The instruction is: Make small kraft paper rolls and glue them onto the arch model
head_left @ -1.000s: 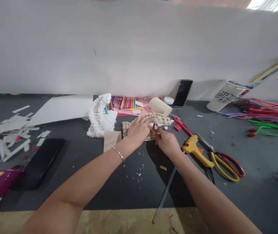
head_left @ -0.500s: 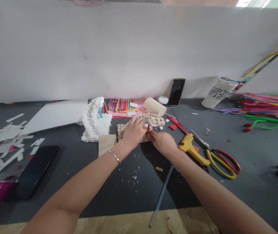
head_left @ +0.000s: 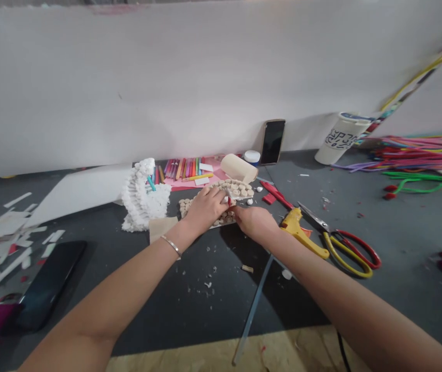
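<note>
A craft piece covered with small beige rolled discs (head_left: 242, 190) lies on the dark table, with white material at its upper part. My left hand (head_left: 205, 209) bends over its middle, fingers curled and gripping it. My right hand (head_left: 257, 223) is closed at its right side, the fingertips pressed together. Between the fingertips of both hands shows a small red bit (head_left: 229, 201); what the right fingers pinch is hidden. A white fluffy curved model (head_left: 143, 199) with a teal piece stands to the left. A beige card (head_left: 162, 227) lies beside my left wrist.
On the right are a yellow glue gun (head_left: 302, 235), scissors (head_left: 348, 248) and a red pen (head_left: 277, 195). A glue stick (head_left: 254, 310) crosses the front edge. Markers (head_left: 184, 168), a cardboard tube (head_left: 238, 168) and a standing phone (head_left: 273, 140) are behind. Another phone (head_left: 52, 281) and paper strips (head_left: 8, 232) lie left.
The camera view has shifted, so the table's things appear a little further left. Both hands stay at the disc-covered piece, with hardly any change in their grip.
</note>
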`<state>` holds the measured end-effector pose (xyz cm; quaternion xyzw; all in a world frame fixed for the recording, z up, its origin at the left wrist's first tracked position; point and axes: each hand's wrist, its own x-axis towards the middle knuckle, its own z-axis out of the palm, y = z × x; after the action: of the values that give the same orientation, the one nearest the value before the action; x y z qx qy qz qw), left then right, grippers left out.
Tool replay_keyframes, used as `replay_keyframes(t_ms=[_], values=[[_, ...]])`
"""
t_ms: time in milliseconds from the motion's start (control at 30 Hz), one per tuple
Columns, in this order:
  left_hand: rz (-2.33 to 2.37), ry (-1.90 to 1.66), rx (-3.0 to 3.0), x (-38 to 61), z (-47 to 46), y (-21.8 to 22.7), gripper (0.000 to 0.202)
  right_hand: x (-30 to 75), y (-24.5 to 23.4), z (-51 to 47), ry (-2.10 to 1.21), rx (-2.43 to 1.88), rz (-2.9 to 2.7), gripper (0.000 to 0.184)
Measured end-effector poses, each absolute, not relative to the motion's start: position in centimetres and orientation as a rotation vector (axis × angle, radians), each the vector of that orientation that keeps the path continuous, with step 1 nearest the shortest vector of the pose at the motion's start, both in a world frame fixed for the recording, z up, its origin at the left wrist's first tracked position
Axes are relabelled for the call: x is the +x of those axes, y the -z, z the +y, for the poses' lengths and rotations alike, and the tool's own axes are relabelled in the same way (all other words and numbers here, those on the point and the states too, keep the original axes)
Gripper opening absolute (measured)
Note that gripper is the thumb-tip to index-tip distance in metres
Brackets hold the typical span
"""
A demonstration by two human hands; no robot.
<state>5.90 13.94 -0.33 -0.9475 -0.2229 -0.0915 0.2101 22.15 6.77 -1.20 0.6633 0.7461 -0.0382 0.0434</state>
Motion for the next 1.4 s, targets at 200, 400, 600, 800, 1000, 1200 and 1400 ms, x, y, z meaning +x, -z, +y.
replay_keyframes(t_ms=[200, 400, 600, 800, 1000, 1200, 1400], values=[[-0.672, 0.216, -2.678, 6.0, 13.5, -0.1, 0.02, 22.2, 0.9, 6.8, 0.118, 1.995, 2.301, 0.034], [-1.127, 0.184, -2.638, 5.9, 11.2, -0.4, 0.027, 22.7, 0.9, 6.7, 0.152, 1.972, 2.333, 0.039], [-1.541, 0.111, -2.55, 7.5, 10.5, -1.1, 0.027, 23.2, 0.5, 6.7, 0.199, 1.946, 2.396, 0.042], [-1.771, 0.026, -2.451, 9.3, 10.3, -1.5, 0.028, 23.8, -0.1, 6.9, 0.294, 1.937, 2.469, 0.036], [-1.893, -0.061, -2.365, 10.5, 10.4, -1.3, 0.031, 24.3, -1.0, 7.0, 0.449, 1.943, 2.493, 0.03], [-1.937, -0.13, -2.338, 11.2, 10.9, -1.7, 0.028, 24.7, -1.3, 7.3, 0.537, 1.949, 2.501, 0.028], [-1.91, -0.2, -2.357, 11.8, 11.1, -2.1, 0.025, 24.9, -1.8, 7.5, 0.58, 1.944, 2.503, 0.026]])
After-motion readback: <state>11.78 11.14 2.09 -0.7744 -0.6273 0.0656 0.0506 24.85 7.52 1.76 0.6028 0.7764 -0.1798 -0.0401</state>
